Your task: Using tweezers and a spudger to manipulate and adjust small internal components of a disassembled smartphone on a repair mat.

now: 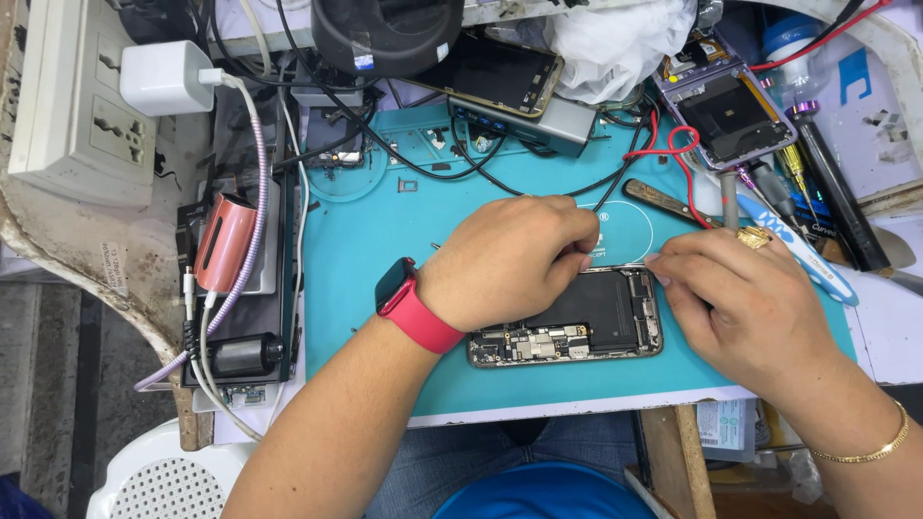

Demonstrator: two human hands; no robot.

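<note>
Nearest the camera, two bare forearms reach over a teal work mat (385, 317). The left hand (510, 258) — a red-banded watch (409, 303) on its wrist — rests curled on an opened phone (577, 327), fingertips pinched at its top edge. The right hand (740, 298) pinches there too; what either grips is too small to tell. The phone lies near the mat's front edge, long axis running left to right along it, circuit board toward the left. Its insides are already exposed — board and battery remain in place.
</note>
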